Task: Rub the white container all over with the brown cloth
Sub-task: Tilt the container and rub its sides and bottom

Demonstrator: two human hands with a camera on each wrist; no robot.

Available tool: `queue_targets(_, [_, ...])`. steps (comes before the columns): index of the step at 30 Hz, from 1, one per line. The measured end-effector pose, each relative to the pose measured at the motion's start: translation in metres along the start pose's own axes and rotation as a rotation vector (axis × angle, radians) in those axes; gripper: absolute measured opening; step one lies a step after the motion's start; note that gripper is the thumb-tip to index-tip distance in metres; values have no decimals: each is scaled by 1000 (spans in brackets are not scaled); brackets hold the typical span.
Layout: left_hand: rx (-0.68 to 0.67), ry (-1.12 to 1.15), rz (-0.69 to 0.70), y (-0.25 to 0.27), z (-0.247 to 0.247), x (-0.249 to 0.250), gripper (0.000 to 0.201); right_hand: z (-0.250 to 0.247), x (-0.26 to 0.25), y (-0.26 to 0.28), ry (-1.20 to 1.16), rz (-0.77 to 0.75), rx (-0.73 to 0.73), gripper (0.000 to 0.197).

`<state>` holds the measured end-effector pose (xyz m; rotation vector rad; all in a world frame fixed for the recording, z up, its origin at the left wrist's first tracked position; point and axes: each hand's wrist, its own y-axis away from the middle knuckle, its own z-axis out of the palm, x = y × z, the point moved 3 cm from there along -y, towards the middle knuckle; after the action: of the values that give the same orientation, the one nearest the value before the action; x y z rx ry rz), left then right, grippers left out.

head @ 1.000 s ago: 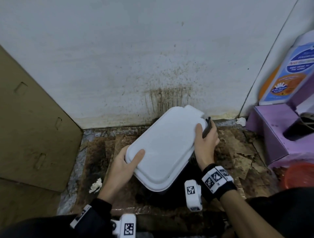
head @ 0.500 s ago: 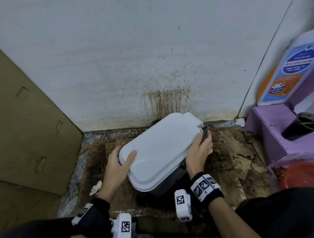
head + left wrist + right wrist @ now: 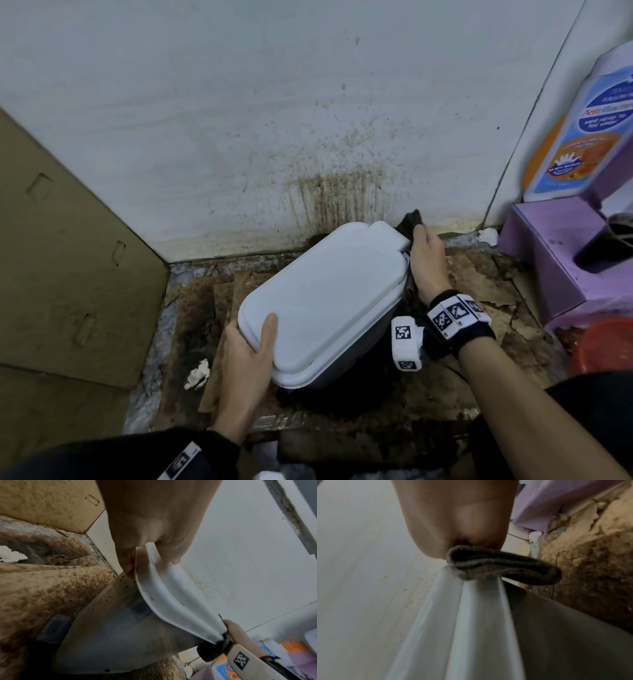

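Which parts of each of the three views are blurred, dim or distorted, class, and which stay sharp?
Head view: wide-angle bending curves the wall's corner line; the white container is sharp and evenly lit. Left wrist view: the left hand is close and soft, and the frame's lower part goes dark. Right wrist view: dim overall, the right hand is blurred, and the brown cloth is clearest.

Grimy home corner: body-wash bottle (image 3: pixel 579 137), stained wall (image 3: pixel 274 120).

black sleeves (image 3: pixel 191 455), tagged black wristbands (image 3: pixel 455 317)
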<state>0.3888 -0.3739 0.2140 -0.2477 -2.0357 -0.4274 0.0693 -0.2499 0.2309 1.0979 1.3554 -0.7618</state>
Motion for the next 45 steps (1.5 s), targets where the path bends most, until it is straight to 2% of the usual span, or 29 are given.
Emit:
queue_targets(3, [-9, 35, 10, -2, 0, -1, 63, 4, -6, 0, 126, -61, -122, 35])
queue_targets(7, [-25, 11, 34, -10, 0, -3, 68, -4, 2, 4, 125, -83, -128, 26])
queue_targets(11, [-92, -24, 118, -30, -3, 9, 75, -20, 16, 23, 16, -53, 2, 25])
queue_targets(14, [-175, -5, 198, -54, -2, 25, 53, -35, 28, 50, -128, 0, 153, 29])
queue_targets(16, [-234, -5, 204, -68, -1, 34, 46, -39, 39, 66, -166, 41, 230, 32])
queue_targets(18, [-292, -6, 206, -78, -1, 33, 48, -39, 48, 78, -178, 56, 268, 26])
queue_targets(19, [-305, -8, 199, -83, -1, 29, 55, -39, 52, 81, -170, 56, 270, 23])
queue_targets(21, [-298, -19, 163, -84, -3, 24, 75, -40, 53, 86, -150, 52, 255, 25])
queue_targets(22, [-288, -28, 148, -82, -3, 24, 79, -41, 51, 88, -147, 48, 242, 27])
queue_targets(25, [-211, -180, 176, -73, -5, 30, 77, -45, 43, 94, -132, 33, 215, 36])
queue_targets(28, [-4, -494, 288, -60, -7, 42, 67, -49, 42, 96, -134, 32, 218, 39])
queue_targets(31, [107, -547, 450, -41, 2, 61, 54, -44, 39, 100, -190, 55, 186, 37])
queue_targets(34, [0, -497, 617, -19, 25, 88, 53, -32, 29, 108, -266, 68, 91, 37])
queue_targets(36, [-131, -494, 628, -11, 40, 101, 64, -21, 19, 113, -298, 44, 1, 40])
queue_targets(38, [-197, -534, 638, -7, 51, 109, 81, -10, 10, 119, -314, 24, -77, 41])
queue_targets(41, [-202, -583, 677, -6, 54, 118, 96, 7, -5, 128, -320, 2, -166, 36])
queue_targets(45, [-158, -574, 645, -9, 43, 119, 95, 23, -19, 137, -357, -44, -209, 37])
